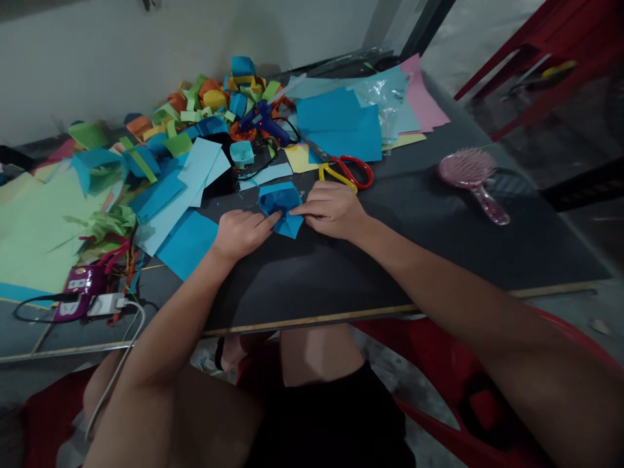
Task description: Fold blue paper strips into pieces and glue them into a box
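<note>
A small blue paper box (281,200), partly folded with one flap spread toward me, is on the dark table between my hands. My left hand (244,234) is closed at its left side, with a fingertip pressing inside the fold. From the right, my right hand (334,209) pinches the other edge, its index finger pointing into the box. Just beyond my right hand lie scissors (347,172) with one red and one yellow handle. A small light-blue paper box (242,153) stands behind the piece I hold.
Folded paper pieces (214,99) in several colours are heaped at the back, beside a blue glue gun (266,121). Blue sheets (341,127) lie back right, green sheets (39,227) left. A pink hairbrush (475,175) rests right; a purple power strip (82,289) with cables sits front left.
</note>
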Tool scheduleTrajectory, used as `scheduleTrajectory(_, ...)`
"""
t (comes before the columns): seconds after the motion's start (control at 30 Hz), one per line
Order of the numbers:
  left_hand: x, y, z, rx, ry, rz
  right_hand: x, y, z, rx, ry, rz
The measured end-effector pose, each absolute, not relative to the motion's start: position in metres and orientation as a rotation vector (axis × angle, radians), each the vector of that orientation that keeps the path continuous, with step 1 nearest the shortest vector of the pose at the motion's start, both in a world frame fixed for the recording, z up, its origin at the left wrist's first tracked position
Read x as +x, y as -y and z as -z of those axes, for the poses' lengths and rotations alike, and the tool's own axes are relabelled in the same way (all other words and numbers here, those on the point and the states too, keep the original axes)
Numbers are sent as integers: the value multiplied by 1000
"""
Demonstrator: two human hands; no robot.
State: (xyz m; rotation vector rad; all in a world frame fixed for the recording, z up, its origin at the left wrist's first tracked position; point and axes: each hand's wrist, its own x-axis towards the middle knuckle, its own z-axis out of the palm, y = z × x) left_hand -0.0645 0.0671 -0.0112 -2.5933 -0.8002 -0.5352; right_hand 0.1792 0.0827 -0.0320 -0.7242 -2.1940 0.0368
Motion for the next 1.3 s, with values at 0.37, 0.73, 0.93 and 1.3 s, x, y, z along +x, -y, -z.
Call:
scheduleTrajectory(0.37, -57, -69, 16, -2903, 1273, 618, 180, -78, 19, -794, 2348, -467)
scheduleTrajectory(0.73, -48, -70, 12, -2873, 1934, 1136, 170, -80, 23, -1076, 1974, -961)
scheduleTrajectory(0.93, -43, -68, 11, -2782, 1969, 1041, 170, -78, 24, -1077, 1997, -879)
scheduleTrajectory(1.3, -37, -70, 19, -2597, 1993, 891, 164, -67, 27, -1056, 2213, -462)
